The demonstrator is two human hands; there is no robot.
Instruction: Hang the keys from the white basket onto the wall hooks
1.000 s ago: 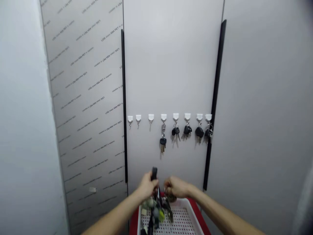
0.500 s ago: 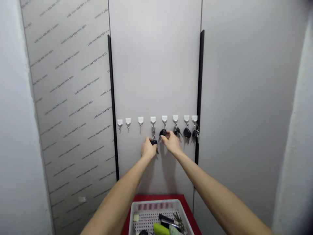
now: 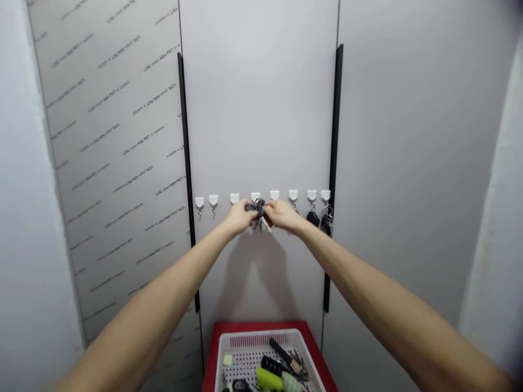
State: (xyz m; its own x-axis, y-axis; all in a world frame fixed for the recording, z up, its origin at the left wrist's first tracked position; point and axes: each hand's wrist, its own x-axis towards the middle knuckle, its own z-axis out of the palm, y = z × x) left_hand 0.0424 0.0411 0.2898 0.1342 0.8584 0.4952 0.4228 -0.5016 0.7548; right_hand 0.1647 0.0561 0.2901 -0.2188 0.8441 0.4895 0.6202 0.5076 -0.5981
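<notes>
Raised and drawn together since half a second ago, the left hand (image 3: 240, 216) and right hand (image 3: 283, 214) now pinch black-headed keys (image 3: 260, 208) between them, fingers narrow, at the frame's centre, before the fourth white hook (image 3: 255, 196); earlier they touched separate bunches. Whether the keys hang on it, I cannot tell.

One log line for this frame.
left hand: pinches keys | right hand: pinches keys | hooks: row on panel | basket: below hands
</notes>
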